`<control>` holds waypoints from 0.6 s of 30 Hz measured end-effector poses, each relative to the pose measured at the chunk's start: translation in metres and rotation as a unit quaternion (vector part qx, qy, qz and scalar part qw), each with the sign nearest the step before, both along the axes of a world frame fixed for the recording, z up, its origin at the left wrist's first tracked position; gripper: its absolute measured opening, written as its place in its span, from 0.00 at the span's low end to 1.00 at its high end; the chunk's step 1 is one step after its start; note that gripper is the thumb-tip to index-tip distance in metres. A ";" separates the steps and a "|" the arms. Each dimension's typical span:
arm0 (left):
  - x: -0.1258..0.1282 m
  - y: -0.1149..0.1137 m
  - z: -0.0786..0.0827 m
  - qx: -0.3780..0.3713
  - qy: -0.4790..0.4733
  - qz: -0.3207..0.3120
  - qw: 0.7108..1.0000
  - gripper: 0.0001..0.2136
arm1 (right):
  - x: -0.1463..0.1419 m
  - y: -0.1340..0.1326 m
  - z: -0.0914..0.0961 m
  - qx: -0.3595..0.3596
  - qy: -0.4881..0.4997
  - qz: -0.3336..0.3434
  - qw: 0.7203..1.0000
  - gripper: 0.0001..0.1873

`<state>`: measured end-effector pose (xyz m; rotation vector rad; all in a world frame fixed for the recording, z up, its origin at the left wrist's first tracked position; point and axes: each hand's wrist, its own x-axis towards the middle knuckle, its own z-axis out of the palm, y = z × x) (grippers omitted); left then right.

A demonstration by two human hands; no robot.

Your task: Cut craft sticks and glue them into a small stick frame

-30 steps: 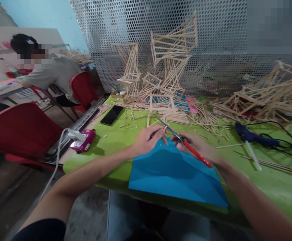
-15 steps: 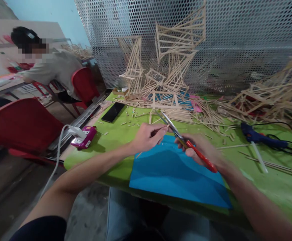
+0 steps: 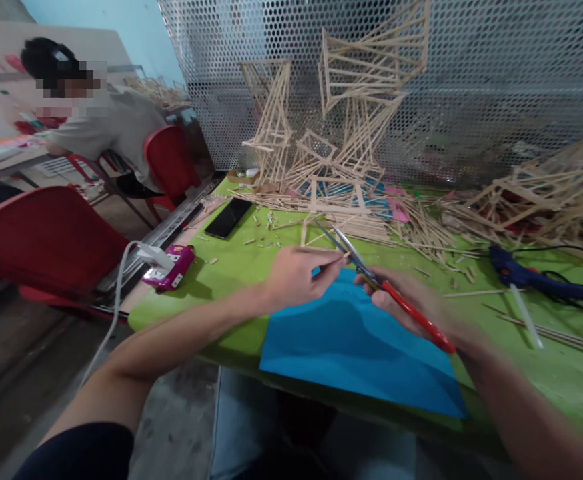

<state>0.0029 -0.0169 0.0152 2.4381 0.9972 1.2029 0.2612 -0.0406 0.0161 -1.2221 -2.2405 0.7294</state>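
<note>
My right hand (image 3: 396, 297) is closed round the red handles of a pair of scissors (image 3: 411, 310). Their blades stand apart and point up and to the left. Pinched in the fingertips of my left hand (image 3: 301, 275) is a short wooden stick piece (image 3: 346, 255), its tip close to the blades; whether they touch I cannot tell. Below both hands lies a blue sheet (image 3: 341, 347) on the green table cover (image 3: 231, 283). Most of the stick piece is hidden by my fingers.
Wooden stick frames (image 3: 371, 73) and loose sticks (image 3: 366, 228) fill the table's back. A blue glue gun (image 3: 536, 277) lies at right. On the left are a black phone (image 3: 229, 218) and a purple power strip (image 3: 174, 267). A person (image 3: 106, 130) sits beyond a red chair (image 3: 46, 247).
My left hand has turned, with its back more toward me and the fingertips nearer the blades. The scissors have shifted slightly right. The whole view has moved a little.
</note>
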 end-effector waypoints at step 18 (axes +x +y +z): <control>-0.002 0.002 -0.004 0.048 0.055 0.035 0.997 0.15 | -0.014 0.004 0.005 0.069 -0.097 -0.092 0.989 0.22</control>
